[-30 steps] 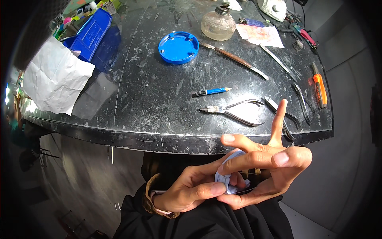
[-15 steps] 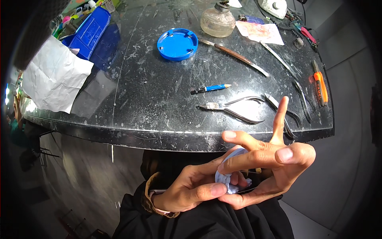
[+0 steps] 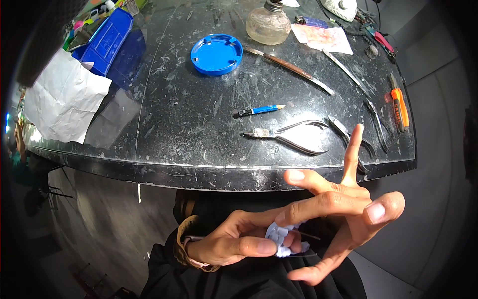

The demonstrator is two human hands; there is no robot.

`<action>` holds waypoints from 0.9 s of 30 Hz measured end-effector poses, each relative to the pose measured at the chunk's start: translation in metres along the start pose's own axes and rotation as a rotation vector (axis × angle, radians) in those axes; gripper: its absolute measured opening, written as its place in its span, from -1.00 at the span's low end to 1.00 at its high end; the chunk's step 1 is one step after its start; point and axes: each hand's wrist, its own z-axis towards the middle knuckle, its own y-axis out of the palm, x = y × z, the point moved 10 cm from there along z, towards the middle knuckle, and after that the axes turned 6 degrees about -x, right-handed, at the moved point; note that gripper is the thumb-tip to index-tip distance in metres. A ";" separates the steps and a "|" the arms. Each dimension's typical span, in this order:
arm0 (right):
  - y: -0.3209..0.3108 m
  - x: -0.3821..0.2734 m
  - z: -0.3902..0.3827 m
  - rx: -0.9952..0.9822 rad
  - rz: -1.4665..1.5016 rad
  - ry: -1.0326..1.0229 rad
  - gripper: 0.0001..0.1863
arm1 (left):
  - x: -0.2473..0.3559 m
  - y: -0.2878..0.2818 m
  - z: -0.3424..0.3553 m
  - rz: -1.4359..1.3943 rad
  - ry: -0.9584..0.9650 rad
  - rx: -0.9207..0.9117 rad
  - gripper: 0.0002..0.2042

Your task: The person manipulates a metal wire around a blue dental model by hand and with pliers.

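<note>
My left hand (image 3: 239, 239) grips a pale blue dental cast (image 3: 277, 234), its thumb pressed along the tooth side. Above and beside it, my right hand (image 3: 343, 209) is open with fingers spread wide. One right fingertip rests at the cast's upper edge, while the right thumb stands apart below. A thin wire-like piece (image 3: 307, 235) juts out from the cast to the right; what it joins is hidden by fingers. Both hands are over my lap, in front of the table edge.
On the dark table (image 3: 179, 109) lie wire pliers (image 3: 261, 133), more pliers (image 3: 338, 125), a blue pencil (image 3: 266, 109), a wooden-handled knife (image 3: 289, 69) and an orange-handled cutter (image 3: 400, 107). Behind are a blue round lid (image 3: 216, 57), a glass burner (image 3: 268, 27), stained paper (image 3: 326, 39) and a blue bin (image 3: 107, 45).
My right thumb has swung away from the cast, down and apart, and the right hand has opened wider. The cast has tipped slightly in my left hand, showing more of its teeth.
</note>
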 end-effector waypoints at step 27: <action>0.003 0.015 -0.012 0.228 0.163 -0.076 -0.49 | 0.039 -0.005 -0.018 0.635 0.018 0.372 -0.17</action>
